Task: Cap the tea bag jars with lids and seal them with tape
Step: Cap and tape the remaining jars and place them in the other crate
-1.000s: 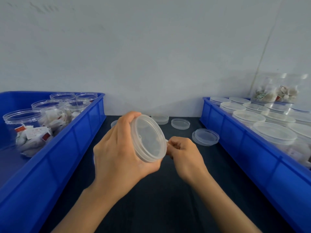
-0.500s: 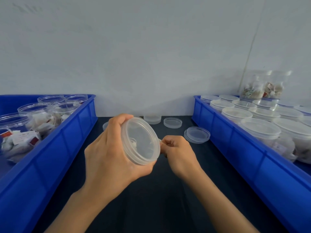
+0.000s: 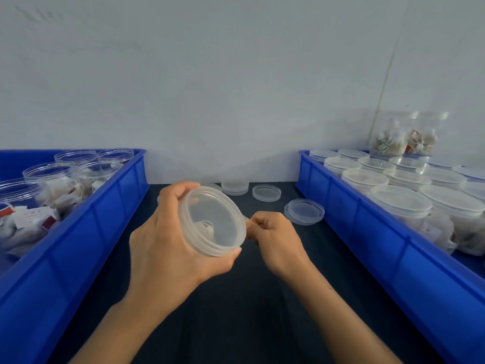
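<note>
bins [image 3: 86,227] blue | table [image 3: 236,311] black | lids [image 3: 266,192] clear | wall [image 3: 210,88] grey

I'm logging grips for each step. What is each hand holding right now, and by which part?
The left hand grips the capped jar around its side, lid facing the camera. The right hand pinches something thin at the lid's rim, probably tape; too small to tell.

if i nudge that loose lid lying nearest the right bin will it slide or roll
The loose lid lies flat on the dark table, so it would probably slide, not roll. It looks thin and clear, so likely light. It overlaps another lid beneath and may shift it.
</note>
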A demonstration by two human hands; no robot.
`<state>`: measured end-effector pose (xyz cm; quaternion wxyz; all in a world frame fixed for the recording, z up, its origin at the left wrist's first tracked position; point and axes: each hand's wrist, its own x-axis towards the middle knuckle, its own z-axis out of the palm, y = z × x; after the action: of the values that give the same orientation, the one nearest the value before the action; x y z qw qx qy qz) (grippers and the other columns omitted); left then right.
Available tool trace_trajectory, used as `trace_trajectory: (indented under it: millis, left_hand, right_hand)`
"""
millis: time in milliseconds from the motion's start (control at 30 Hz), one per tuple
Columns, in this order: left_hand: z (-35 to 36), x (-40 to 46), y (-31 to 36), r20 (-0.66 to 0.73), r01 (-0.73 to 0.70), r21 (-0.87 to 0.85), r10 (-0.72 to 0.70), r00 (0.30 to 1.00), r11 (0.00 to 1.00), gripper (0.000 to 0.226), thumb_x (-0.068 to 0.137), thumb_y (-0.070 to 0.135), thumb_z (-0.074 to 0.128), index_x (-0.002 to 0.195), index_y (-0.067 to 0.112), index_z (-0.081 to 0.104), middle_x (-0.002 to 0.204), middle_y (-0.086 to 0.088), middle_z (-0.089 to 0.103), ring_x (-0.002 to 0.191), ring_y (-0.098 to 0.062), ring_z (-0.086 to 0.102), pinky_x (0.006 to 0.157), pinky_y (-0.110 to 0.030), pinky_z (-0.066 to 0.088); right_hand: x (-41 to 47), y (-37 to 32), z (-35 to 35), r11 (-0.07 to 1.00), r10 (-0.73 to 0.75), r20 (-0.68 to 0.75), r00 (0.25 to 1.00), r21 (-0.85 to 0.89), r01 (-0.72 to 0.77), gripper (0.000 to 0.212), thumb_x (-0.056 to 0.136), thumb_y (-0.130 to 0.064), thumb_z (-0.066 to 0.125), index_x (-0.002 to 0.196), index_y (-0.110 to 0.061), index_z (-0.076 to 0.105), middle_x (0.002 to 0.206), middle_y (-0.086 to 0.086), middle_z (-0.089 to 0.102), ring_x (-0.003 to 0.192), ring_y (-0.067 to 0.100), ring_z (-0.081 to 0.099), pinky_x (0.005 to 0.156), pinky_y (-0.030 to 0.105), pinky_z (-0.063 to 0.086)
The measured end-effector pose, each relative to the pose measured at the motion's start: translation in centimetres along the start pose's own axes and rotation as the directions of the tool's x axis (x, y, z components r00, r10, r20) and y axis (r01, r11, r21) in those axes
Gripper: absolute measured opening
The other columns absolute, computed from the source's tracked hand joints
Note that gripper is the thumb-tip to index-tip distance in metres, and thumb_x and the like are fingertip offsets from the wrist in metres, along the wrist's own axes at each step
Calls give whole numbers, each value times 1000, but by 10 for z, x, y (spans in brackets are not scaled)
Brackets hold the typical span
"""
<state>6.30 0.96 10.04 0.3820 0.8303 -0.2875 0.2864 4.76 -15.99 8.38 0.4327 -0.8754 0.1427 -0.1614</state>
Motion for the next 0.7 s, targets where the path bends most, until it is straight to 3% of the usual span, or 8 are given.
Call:
trace_trajectory:
  millis: [100,233,333,467,567,700]
  left_hand:
    - [-2,4,-2,-30,42,-59,-43,999,997,97,39,56,80,124,26,45,98,25,53,81,11,51,68,-9,34]
    - [-9,12,-11,-130,77,-38,-82,988,996,97,40,56,80,124,24,44,104,19,55,85,-7,53,69,-29,40]
    - [-15,15,-22,-176,129,6,-126,976,992,98,40,56,81,124,25,41,108,14,56,89,-11,51,71,-32,38]
    - [-18,14,-30,-150,149,57,-139,979,987,98,41,59,79,124,25,40,109,10,57,87,-12,51,68,-32,40]
    - [-15,11,-29,-112,119,72,-111,987,990,97,42,62,76,124,25,41,107,12,58,85,-10,51,65,-29,36]
    - [-15,11,-27,-104,100,83,-91,990,992,96,42,61,76,124,25,42,105,15,57,83,-8,50,59,-17,30]
  right_hand:
    - [0,0,-7,994,-101,69,992,-27,104,28,98,-31,49,93,-5,57,73,3,53,67,18,45,63,38,39]
    - [-5,0,-15,960,-268,245,932,-16,280,18,101,-25,46,96,-12,56,76,2,60,70,23,53,73,47,48]
    - [-9,-4,-17,931,-362,349,864,82,357,9,100,-16,48,98,-12,56,86,-1,69,84,17,63,83,42,51]
    - [-12,-10,-15,932,-345,502,793,87,351,7,99,-10,48,105,-13,50,100,-7,70,95,7,64,91,32,50]
    - [-17,-11,-9,949,-292,590,753,78,307,14,100,-10,46,110,-5,38,97,2,68,86,11,63,88,33,50]
    - [-20,-12,-8,974,-222,523,823,88,207,29,95,-30,51,102,-7,36,82,-1,39,74,12,38,72,35,37]
